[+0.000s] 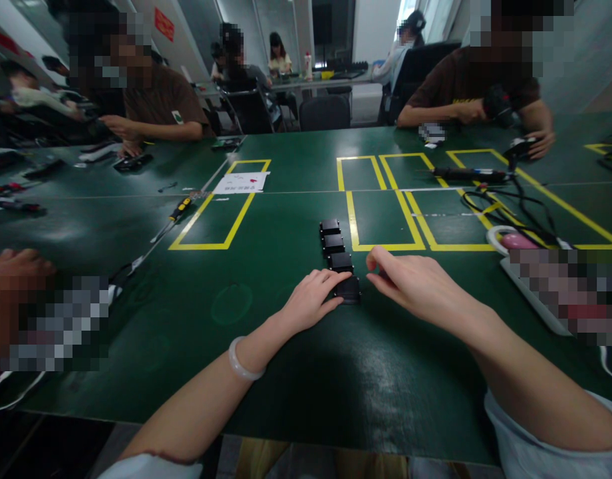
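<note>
Resting on a dark green table (266, 372), the person's left hand (313, 298) is lying with its fingers loosely stretched out, the fingertips touching the near-left edge of the nearest black block (348, 289). That block is sitting at the close end of a row of four small black blocks (336, 251) running away from the person, just left of a set of yellow taped rectangles (380, 213). The right hand (410, 283) is hovering just right of the same block, fingers relaxed and slightly curled, gripping nothing; whether its fingertips are touching the block cannot be told. A pale bangle (242, 362) is circling the left wrist. Farther left, a yellow-handled screwdriver (179, 211) is lying beside another taped rectangle, with a white paper slip (241, 181) beyond it. Across the table, two other people in brown shirts are working with their own hands, and black cables (510, 203) are trailing at the right.
</note>
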`<action>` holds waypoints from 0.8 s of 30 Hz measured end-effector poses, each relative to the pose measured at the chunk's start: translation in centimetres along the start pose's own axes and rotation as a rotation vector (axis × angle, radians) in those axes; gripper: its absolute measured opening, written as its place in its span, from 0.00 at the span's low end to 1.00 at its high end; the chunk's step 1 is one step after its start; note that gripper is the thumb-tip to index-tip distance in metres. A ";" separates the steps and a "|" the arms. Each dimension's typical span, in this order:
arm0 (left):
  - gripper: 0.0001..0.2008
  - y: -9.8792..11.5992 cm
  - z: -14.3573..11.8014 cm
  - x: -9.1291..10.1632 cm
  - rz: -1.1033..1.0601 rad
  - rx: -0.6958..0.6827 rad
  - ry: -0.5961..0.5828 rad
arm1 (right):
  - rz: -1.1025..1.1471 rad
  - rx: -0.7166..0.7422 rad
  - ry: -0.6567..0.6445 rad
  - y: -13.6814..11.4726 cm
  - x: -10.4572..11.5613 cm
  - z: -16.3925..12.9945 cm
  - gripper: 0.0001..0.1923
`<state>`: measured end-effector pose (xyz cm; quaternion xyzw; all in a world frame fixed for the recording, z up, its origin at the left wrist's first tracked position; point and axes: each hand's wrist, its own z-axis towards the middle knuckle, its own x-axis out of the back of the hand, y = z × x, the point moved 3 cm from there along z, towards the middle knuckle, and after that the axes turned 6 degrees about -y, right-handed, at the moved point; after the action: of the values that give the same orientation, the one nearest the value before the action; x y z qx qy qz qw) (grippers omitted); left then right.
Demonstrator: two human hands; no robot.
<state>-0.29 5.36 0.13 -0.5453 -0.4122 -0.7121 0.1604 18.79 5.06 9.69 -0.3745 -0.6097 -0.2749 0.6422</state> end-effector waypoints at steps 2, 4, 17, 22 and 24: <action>0.24 0.0 0.0 0.0 0.001 0.000 -0.003 | 0.012 0.005 0.002 0.1 -0.1 0.0 0.06; 0.24 0.0 0.0 0.0 0.003 0.000 -0.007 | 0.023 0.007 -0.002 0.2 0.0 -0.1 0.06; 0.24 -0.1 0.0 -0.1 0.006 -0.003 -0.003 | 0.022 0.002 -0.006 -0.1 0.2 0.0 0.05; 0.24 0.0 0.0 0.0 -0.006 -0.005 -0.010 | 0.068 0.035 0.004 0.0 0.0 0.0 0.06; 0.24 0.0 0.0 0.0 -0.008 -0.004 -0.009 | 0.078 0.033 0.001 -0.1 0.1 -0.1 0.06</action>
<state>-0.33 5.40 0.15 -0.5473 -0.4136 -0.7110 0.1546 18.80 4.97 9.81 -0.3873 -0.5989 -0.2398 0.6587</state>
